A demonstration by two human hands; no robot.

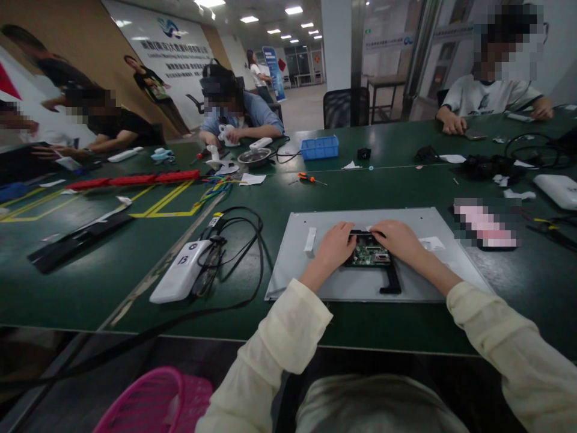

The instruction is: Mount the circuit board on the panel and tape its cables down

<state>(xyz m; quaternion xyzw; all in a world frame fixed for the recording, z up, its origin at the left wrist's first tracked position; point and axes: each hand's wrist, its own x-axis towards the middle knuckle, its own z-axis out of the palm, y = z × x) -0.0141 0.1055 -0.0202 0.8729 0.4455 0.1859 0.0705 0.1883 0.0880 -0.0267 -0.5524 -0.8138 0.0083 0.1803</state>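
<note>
A green circuit board in a dark housing lies on a light grey panel in front of me. Along the board's far edge runs a black frame piece, whose one arm reaches down the right side to a short foot. My left hand closes its fingers on the frame's far left corner. Opposite it, my right hand has its fingers bent over the far right corner. The fingertips are partly hidden, and so is the board's far edge.
Left of the panel are a white power bank and looped black cables. A pink phone lies to the right. Farther off are an orange-handled screwdriver and a blue basket. Several people sit around the table.
</note>
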